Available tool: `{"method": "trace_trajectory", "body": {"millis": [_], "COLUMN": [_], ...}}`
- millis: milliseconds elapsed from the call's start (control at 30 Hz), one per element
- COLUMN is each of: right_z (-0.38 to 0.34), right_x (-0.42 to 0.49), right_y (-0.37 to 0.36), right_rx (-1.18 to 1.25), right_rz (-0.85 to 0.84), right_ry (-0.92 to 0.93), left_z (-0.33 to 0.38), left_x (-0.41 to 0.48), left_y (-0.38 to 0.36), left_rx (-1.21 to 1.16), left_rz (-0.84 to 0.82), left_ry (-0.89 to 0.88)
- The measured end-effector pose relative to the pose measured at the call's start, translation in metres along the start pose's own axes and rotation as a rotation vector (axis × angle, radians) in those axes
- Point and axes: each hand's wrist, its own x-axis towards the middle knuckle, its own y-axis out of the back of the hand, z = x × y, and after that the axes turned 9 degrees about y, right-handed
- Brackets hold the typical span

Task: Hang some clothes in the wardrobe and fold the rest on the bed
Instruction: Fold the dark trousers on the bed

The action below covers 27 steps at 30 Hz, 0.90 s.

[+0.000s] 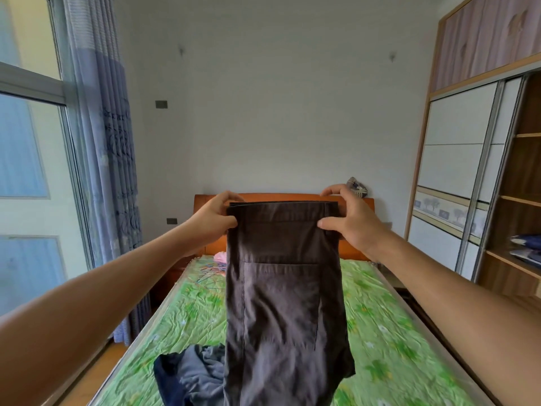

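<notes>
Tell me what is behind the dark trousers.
Behind the dark trousers, gripped by the left hand and right hand, the orange headboard and green bedsheet show at the edges. The bed's middle is covered; anything lying there cannot be seen.

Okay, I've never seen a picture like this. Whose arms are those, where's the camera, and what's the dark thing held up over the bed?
No machine here. The single picture comes from a wide-angle camera worn on a person's head, so the two bare arms are that person's own. The left hand and the right hand each pinch one end of the waistband of the dark brown trousers, which hang down over the green-sheeted bed. On it, near the camera, lies a crumpled heap of grey and navy clothes. An open wardrobe with shelves stands on the right.
</notes>
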Motion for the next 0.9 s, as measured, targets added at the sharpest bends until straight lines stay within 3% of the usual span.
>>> {"method": "trace_trajectory", "body": {"millis": [67,167,233,333,500,633,700,800,900], "right_z": [-0.005,-0.012,-0.017,-0.020,-0.005,0.036,0.063,0.088,0.096], "right_x": [0.002,0.004,0.005,0.005,-0.008,-0.045,-0.064,-0.083,-0.087], "right_y": [-0.010,-0.024,-0.032,-0.039,-0.035,-0.034,-0.037,-0.039,-0.040], "right_rx": [0.032,0.086,0.116,0.128,0.221,-0.078,-0.203,-0.203,-0.182], "right_rz": [0.008,0.002,-0.025,-0.030,0.016,-0.355,-0.406,-0.370,-0.229], "right_ry": [0.037,0.084,0.100,0.091,0.024,-0.220,-0.338,-0.428,-0.469], "left_z": [0.007,0.024,0.040,0.058,0.065,0.074,0.081,0.092,0.102], "left_x": [0.002,0.001,0.001,0.005,0.020,0.028,0.032,0.034,0.032], "left_y": [0.006,0.007,0.000,-0.009,-0.007,0.006,0.016,0.032,0.045], "left_rx": [0.107,0.320,0.568,0.755,0.748,0.732,0.736,0.748,0.757], "left_rz": [0.056,0.095,0.027,-0.177,-0.142,-0.069,-0.042,0.001,0.043], "left_ry": [-0.022,-0.206,-0.332,-0.299,-0.305,-0.309,-0.312,-0.310,-0.298]}}
